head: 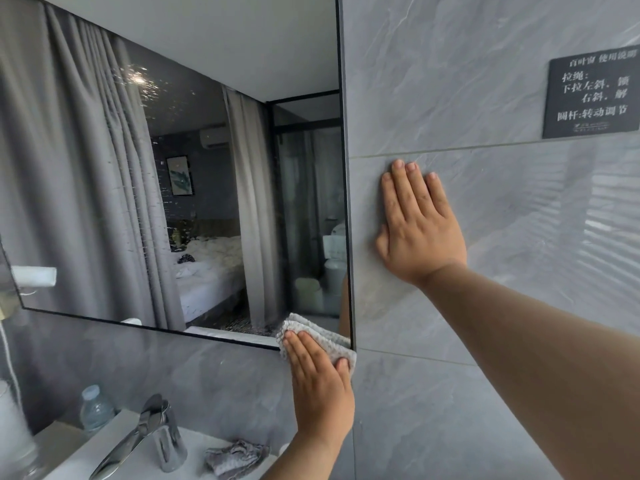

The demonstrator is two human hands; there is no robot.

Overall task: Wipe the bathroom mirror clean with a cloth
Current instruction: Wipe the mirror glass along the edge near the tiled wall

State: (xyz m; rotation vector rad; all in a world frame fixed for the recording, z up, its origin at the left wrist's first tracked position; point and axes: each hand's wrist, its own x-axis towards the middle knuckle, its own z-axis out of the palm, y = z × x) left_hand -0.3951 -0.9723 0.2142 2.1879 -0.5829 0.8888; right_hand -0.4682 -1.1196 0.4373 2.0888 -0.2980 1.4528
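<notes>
Head view: left hand [320,382], fingers straight and together, presses pale folded cloth [332,337] on speckled mirror [173,168] corner.

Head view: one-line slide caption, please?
Left hand presses cloth on mirror corner; right hand flat on wall.

Mirror [138,168] above faucet [145,434]; sign [594,95] right.

Single head-worn view, wide-angle, straight lines bowed toward the edges. Aimed forward and slightly down at a wall corner, close in, within arm's reach of mirror [166,174] and tiled wall [485,81]. Mirror fills upper left, seen at a slant; sink [114,459] and faucet [145,434] clipped at lower left edge. No second view.
</notes>
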